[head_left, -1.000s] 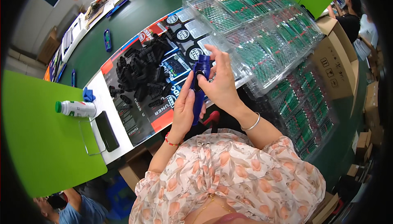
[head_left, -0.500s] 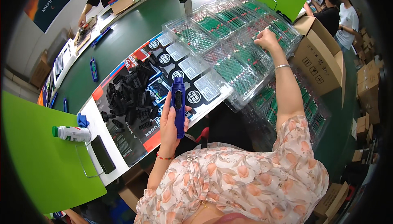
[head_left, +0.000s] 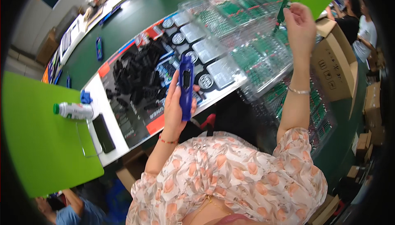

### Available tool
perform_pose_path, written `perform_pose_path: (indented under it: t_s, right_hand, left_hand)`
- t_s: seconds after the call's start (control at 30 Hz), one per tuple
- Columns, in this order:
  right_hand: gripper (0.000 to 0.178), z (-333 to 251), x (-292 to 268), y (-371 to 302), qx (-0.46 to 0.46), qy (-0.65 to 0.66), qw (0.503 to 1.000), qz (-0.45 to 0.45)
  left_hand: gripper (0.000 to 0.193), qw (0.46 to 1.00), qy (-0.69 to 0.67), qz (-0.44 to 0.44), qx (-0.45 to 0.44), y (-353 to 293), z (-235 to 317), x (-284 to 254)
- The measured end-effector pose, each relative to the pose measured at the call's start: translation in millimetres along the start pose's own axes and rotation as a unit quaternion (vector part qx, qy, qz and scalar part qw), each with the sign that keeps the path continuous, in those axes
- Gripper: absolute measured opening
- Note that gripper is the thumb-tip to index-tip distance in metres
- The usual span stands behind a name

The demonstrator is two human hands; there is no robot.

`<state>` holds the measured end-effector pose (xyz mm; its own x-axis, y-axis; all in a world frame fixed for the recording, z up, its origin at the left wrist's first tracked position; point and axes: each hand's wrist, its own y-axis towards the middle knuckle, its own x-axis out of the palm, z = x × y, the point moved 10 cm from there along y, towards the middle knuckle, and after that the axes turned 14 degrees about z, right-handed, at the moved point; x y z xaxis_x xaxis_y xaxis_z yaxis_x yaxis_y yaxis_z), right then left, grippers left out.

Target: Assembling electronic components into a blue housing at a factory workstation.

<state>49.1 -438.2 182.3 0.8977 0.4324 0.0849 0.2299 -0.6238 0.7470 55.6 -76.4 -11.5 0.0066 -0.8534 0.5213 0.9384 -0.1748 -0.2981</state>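
My left hand [head_left: 174, 112] is wrapped round a long blue plastic housing [head_left: 187, 101], upright in the picture, with a black piece set in its upper half. Over the trays, my right hand [head_left: 301, 29] pinches a narrow green circuit board [head_left: 281, 14] between thumb and fingers; thin wires stick out at its top. Below it, clear plastic trays [head_left: 263, 85] hold rows of green boards with red and white bits. Left of the housing lies a heap of small black plastic parts [head_left: 135, 75] on a printed sheet [head_left: 142, 120].
Blue housings [head_left: 99, 49] lie on the green table [head_left: 135, 17]. At the left are a white bottle with green cap [head_left: 74, 110], a dark phone [head_left: 103, 133] and a green divider [head_left: 49, 142]. A cardboard box [head_left: 334, 66] stands right of the trays. Other people [head_left: 365, 31] are nearby.
My right hand has lifted a circuit board out of the tray, moving up and right. The left hand still holds the blue housing, now slightly tilted. The whole view has shifted.
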Motion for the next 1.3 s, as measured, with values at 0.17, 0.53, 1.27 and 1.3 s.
perform_pose_path:
  t_s: [0.17, 0.53, 1.27, 1.3]
  right_hand:
    - [0.03, -76.4, 56.4, -131.6, 0.246, 0.167, 0.926, -0.232]
    - [0.028, -82.4, 94.7, -241.5, 0.363, 0.217, 0.846, -0.325]
    - [0.022, -80.5, 114.1, -259.5, 0.369, 0.212, 0.829, -0.365]
    - [0.022, -80.4, 114.0, -259.1, 0.351, 0.209, 0.84, -0.357]
  left_hand:
    - [0.051, 0.998, -0.051, -0.015, -0.016, 0.5, 1.2, -5.7]
    - [0.049, 0.996, -0.09, -0.005, -0.022, -7.5, 11.8, -29.6]
    - [0.046, 0.997, -0.057, -0.041, -0.013, -8.2, 5.3, -26.0]
    - [0.045, 0.997, -0.058, -0.039, -0.013, -9.4, 5.4, -25.1]
